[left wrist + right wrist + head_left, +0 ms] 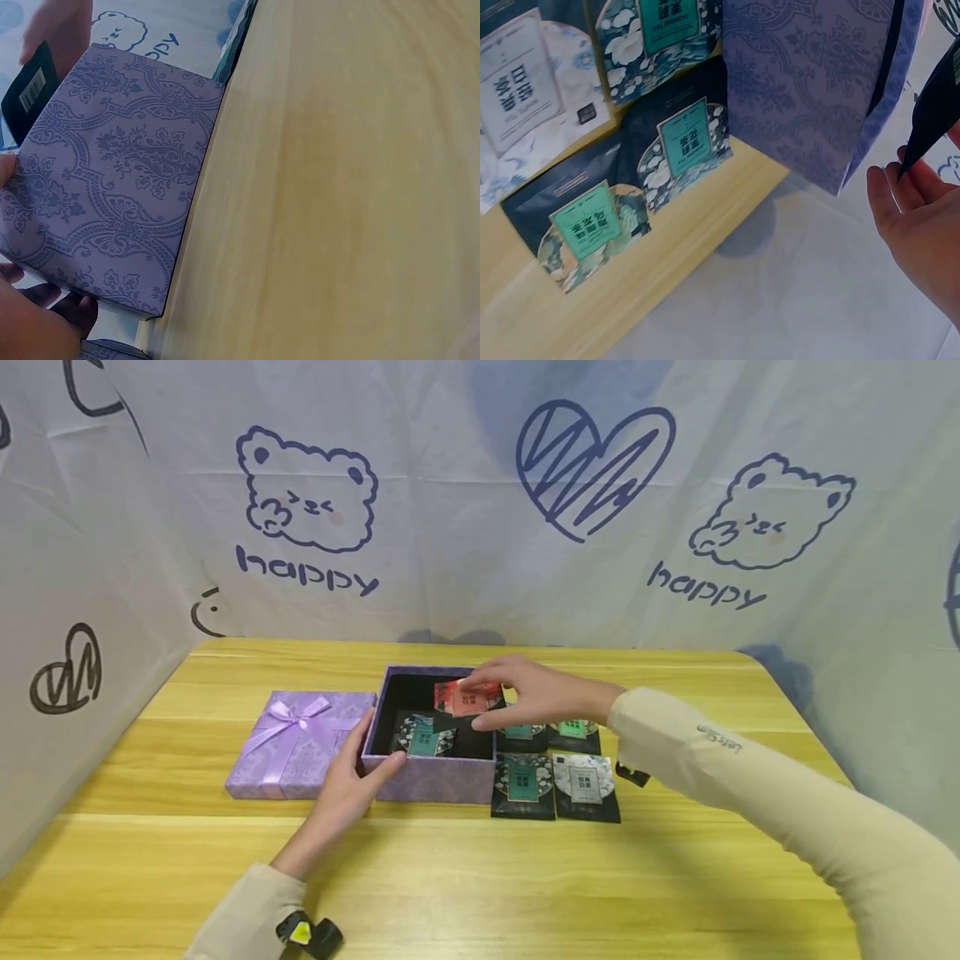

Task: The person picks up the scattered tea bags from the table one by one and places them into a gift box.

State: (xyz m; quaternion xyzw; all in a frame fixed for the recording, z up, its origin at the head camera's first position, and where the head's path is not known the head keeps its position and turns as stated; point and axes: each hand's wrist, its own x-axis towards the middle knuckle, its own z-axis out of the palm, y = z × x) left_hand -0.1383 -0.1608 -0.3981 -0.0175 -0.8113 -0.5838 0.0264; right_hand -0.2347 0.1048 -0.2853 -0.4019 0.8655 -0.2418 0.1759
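In the head view, the left hand grips the front left corner of the purple gift box, its thumb on the front rim and its fingers along the left side. The right hand pinches the red-labelled tea sachet between thumb and fingers, above the open box's black interior, where 1 teal-labelled sachet lies toward the front left. Just right of the box, 4 sachets lie in 2 rows on the wood-grain counter; the front row pairs a jasmine sachet with a white-labelled sachet. Left of the box sits the purple lid, tied with a lilac ribbon bow. In the left wrist view, the box's damask-patterned side fills the near part, the left hand's fingers and thumb at its edges, and a dark sachet back with a barcode shows beside the right hand. In the right wrist view, the right hand's fingertips meet a dark sachet edge, cut off by the frame, while the 4 sachets lie beside the box.
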